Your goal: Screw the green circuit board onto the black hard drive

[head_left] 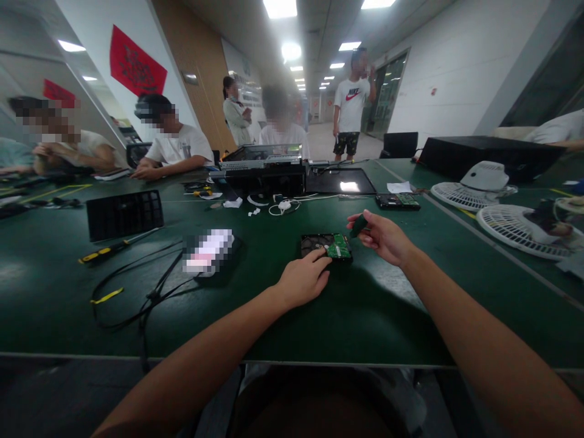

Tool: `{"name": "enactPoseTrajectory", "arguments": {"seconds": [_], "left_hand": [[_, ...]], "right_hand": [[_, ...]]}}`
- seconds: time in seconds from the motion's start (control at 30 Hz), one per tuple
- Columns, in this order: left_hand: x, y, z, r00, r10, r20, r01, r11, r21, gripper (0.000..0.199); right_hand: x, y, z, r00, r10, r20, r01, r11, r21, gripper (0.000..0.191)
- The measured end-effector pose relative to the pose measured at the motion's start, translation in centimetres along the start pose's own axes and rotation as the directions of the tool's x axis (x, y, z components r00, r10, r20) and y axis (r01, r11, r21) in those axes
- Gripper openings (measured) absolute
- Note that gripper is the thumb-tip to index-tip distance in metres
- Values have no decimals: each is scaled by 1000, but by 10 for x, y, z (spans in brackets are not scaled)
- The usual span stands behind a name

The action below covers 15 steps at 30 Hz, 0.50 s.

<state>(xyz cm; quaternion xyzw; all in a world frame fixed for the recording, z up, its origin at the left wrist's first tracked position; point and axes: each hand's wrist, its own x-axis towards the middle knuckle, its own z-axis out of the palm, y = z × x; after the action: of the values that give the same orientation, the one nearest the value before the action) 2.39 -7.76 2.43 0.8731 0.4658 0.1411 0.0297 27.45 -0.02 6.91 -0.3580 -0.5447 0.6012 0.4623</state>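
A hard drive [312, 242] lies flat on the green tabletop in front of me, its green circuit board [338, 246] facing up at the right end. My left hand [303, 280] rests its outstretched fingertips on the drive's near edge, with the thumb lower and apart from it. Just right of the drive and slightly above the table, my right hand [381, 236] pinches a small dark green piece [358, 225] between thumb and fingers. That piece looks flat, but its exact kind is too dim to tell.
Left are a lit phone [208, 250], black cables [152, 297], a yellow-black screwdriver [104, 251] and a black panel [125, 215]. Another drive [398, 201] lies farther back, near white fan parts [474, 188]. Opened equipment [264, 176] stands across the table; several people are beyond.
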Motion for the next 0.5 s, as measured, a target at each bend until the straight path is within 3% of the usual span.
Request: {"name": "enactPoseTrajectory", "arguments": {"seconds": [0.23, 0.5], "left_hand": [[2, -2, -3, 994, -9, -107, 12, 999, 32, 34], [1, -4, 1, 993, -17, -120, 26, 997, 72, 46]], "right_hand": [[2, 2, 2, 994, -81, -71, 76, 995, -67, 38], [3, 6, 2, 987, -142, -77, 142, 990, -5, 29]]}}
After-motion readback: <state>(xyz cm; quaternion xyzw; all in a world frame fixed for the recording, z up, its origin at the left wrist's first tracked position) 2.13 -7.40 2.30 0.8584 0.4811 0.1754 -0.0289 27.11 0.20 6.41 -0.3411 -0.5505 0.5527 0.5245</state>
